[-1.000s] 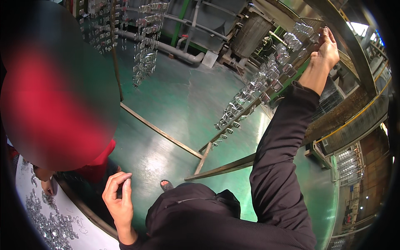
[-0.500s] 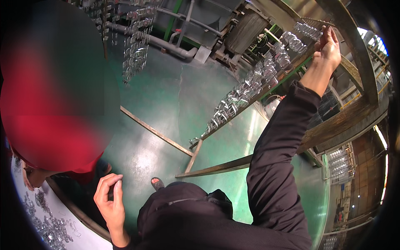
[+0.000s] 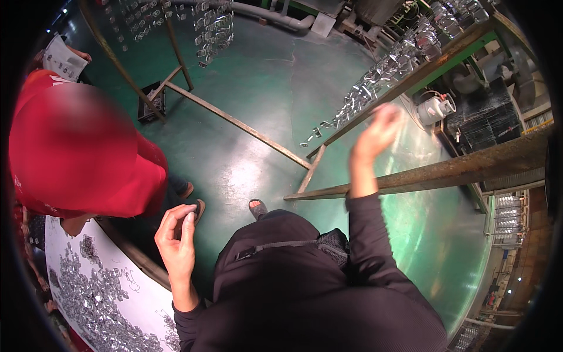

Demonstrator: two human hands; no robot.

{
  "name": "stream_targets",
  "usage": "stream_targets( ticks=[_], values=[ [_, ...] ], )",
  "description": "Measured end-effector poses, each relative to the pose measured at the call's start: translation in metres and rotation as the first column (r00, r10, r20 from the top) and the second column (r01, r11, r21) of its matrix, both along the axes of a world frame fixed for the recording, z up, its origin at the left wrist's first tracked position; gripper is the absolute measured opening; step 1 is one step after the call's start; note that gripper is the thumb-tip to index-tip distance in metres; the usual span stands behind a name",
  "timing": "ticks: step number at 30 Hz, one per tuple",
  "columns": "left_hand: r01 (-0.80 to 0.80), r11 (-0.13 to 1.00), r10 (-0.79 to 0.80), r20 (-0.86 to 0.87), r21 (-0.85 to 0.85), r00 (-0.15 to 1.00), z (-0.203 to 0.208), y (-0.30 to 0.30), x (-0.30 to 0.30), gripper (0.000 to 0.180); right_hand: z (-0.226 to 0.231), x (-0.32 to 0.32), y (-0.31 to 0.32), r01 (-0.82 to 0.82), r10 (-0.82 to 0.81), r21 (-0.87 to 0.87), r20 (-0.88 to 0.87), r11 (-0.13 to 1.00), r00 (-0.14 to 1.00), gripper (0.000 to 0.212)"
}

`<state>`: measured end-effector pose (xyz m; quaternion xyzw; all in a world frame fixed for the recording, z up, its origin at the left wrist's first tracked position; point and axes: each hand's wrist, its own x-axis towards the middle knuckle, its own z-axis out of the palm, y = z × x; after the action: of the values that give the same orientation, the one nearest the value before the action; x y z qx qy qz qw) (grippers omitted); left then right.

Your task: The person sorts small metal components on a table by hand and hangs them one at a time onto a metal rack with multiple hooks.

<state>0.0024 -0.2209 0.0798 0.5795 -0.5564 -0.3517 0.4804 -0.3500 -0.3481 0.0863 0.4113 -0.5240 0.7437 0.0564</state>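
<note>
My left hand [image 3: 177, 243] is raised beside the edge of a white-topped table [image 3: 132, 261]. Its thumb and curled fingers come together in a pinch; whatever they hold, if anything, is too small to make out. A heap of small shiny metal pieces [image 3: 94, 299] covers much of that tabletop, with thin wire hooks [image 3: 130, 277] scattered by it. Smeared by motion, my right hand [image 3: 375, 138] hangs in the air in front of a wooden frame [image 3: 375, 114]. Beyond it, rows of shiny metal pieces [image 3: 399, 58] hang along the frame, apart from the hand.
A co-worker in red [image 3: 88, 152] stands at the table to my left. A wooden bar [image 3: 240, 124] crosses low over the green floor, and a thick beam [image 3: 463, 161] runs to the right. More metal pieces [image 3: 214, 29] hang at the back. A gas cylinder [image 3: 434, 110] stands behind the frame.
My right hand has dropped from the frame's top right, down and left toward my body. My left hand keeps its pinched shape. The view has swung, showing more of the table and co-worker.
</note>
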Motion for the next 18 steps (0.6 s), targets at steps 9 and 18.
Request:
stream_targets(
  ticks=[9,18],
  values=[
    [-0.039,0.994,0.029,0.097,0.106,0.995,0.002,0.017,0.0,0.011,-0.223,-0.011,0.011,-0.026,-0.192,0.632,0.274,0.775,0.943,0.017],
    [-0.132,0.98,0.122,0.074,0.151,0.99,0.009,0.025,-0.004,0.009,-0.237,-0.03,-0.007,0.113,-0.412,0.764,0.211,0.635,0.886,0.028]
  ],
)
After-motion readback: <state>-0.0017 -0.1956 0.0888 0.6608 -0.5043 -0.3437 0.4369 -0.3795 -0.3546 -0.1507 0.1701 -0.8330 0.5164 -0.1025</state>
